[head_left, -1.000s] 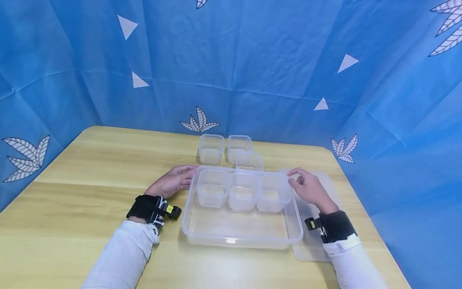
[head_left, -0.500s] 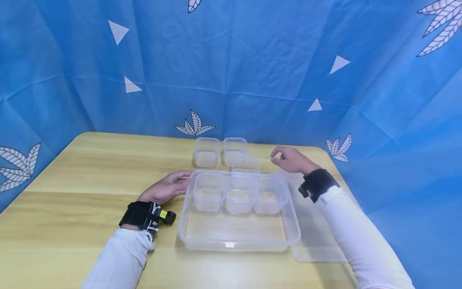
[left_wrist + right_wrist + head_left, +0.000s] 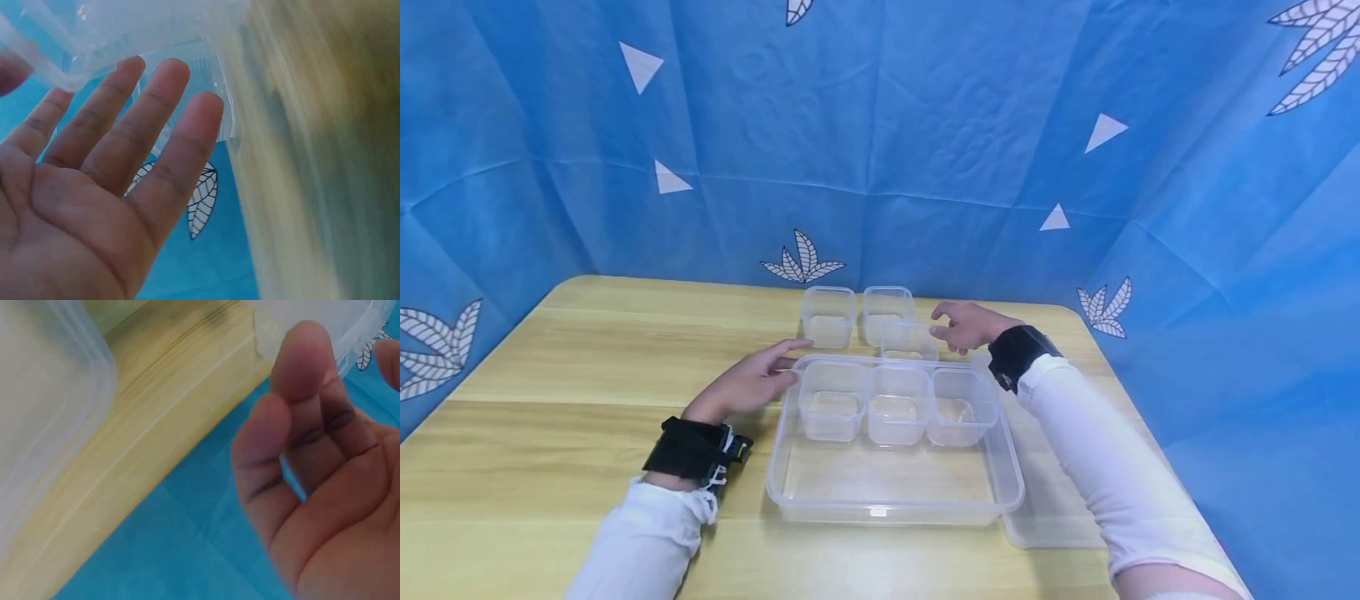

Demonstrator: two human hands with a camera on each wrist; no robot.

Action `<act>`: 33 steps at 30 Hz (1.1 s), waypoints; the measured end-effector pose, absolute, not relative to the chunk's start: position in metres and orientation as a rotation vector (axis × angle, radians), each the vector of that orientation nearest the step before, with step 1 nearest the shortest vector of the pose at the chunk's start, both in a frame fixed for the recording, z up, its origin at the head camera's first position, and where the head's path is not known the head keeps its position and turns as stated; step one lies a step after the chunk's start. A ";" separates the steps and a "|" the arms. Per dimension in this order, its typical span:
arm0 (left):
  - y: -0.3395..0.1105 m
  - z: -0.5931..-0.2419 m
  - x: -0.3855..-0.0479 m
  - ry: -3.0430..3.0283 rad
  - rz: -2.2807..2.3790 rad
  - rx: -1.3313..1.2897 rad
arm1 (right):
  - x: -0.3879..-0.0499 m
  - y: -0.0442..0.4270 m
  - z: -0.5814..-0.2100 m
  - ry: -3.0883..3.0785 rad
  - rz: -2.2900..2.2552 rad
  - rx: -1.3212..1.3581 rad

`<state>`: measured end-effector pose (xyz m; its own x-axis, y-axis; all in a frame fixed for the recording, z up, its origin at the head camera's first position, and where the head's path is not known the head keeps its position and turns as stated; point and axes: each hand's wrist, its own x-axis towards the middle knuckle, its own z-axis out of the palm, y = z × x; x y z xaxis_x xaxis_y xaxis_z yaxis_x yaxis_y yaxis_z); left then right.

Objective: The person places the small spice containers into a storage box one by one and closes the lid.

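Observation:
A large clear plastic box (image 3: 891,510) stands on the table, with three small clear containers inside along its far wall: a left one (image 3: 832,417), a middle one (image 3: 898,425) and a right one (image 3: 961,429). My left hand (image 3: 745,383) is at the box's far left corner, its fingers extended in the left wrist view; whether it touches the rim I cannot tell. Just behind the box sits another small container (image 3: 908,342). Beside its right side is my right hand (image 3: 970,325), fingers loosely bent and thumb apart, holding nothing.
Two more small containers, one on the left (image 3: 828,318) and one on the right (image 3: 887,312), stand near the table's back edge. A flat clear lid (image 3: 1052,508) lies right of the box, partly beneath my right arm. Blue cloth (image 3: 865,150) hangs behind the table (image 3: 587,350).
My right hand has left the box's far right corner and moved back and left to the container behind the box. My left hand stays by the left corner, its fingers now more spread.

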<state>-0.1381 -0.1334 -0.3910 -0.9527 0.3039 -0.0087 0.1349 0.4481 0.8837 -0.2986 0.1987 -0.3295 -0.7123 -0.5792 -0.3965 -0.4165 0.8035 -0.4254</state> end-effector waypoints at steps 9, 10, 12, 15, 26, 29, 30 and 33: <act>-0.130 -0.387 -0.136 2.701 1.275 0.438 | -0.296 0.189 -0.330 2.429 -0.346 -0.737; -0.131 -0.388 -0.136 2.701 1.277 0.440 | -0.296 0.189 -0.331 2.427 -0.346 -0.733; -0.131 -0.389 -0.136 2.699 1.281 0.448 | -0.296 0.188 -0.333 2.425 -0.343 -0.733; -0.132 -0.390 -0.136 2.707 1.270 0.457 | -0.296 0.187 -0.338 2.419 -0.340 -0.757; -0.133 -0.396 -0.138 2.702 1.270 0.466 | -0.300 0.194 -0.346 2.449 -0.414 -0.788; -0.132 -0.396 -0.139 2.699 1.267 0.465 | -0.300 0.196 -0.346 2.448 -0.442 -0.777; -0.132 -0.396 -0.140 2.700 1.265 0.464 | -0.300 0.197 -0.346 2.450 -0.451 -0.774; -0.131 -0.394 -0.140 2.700 1.264 0.456 | -0.300 0.198 -0.345 2.454 -0.471 -0.775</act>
<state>-0.1402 -0.1311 -0.3944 -0.9466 0.3221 0.0142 0.2172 0.6045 0.7664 -0.3000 0.1978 -0.3451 -0.7014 -0.6088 -0.3708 -0.4281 0.7756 -0.4638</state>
